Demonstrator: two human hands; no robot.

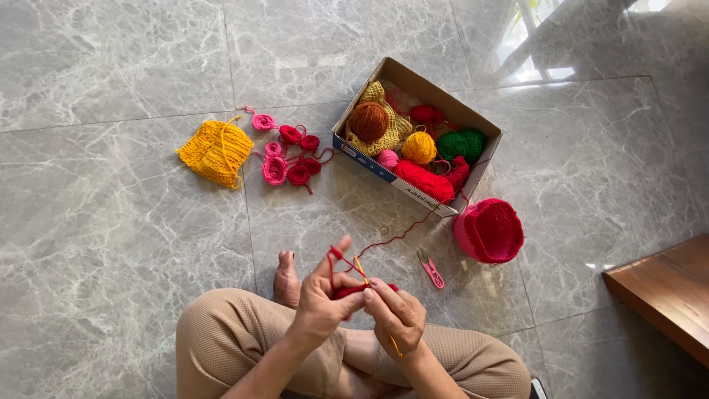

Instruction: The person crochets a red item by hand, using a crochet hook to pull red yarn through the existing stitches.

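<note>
I see a grey marbled floor (pixel 111 244) with white veins, and on it a yellow knitted piece (pixel 216 152) beside small pink and red crocheted flowers (pixel 286 153). The box (pixel 473 181) holds brown, yellow, green, pink and red yarn balls (its outer side is blue and white). Near it are a pink-red crocheted hat (pixel 489 230), pink snips (pixel 430 269) and red thread (pixel 395 237).

Person, seen from above by the head camera. Trousers (pixel 221 340): beige-tan, fine waffle or ribbed knit texture, loose cut, covering both legs to the lower shin. Forearms: bare, no sleeves in view. Left hand (pixel 319 299) and right hand (pixel 397 314): bare, no gloves; rings or a watch cannot be made out. One foot (pixel 286 279): bare, no sock or shoe, toes visible beyond the trouser knee.
</note>
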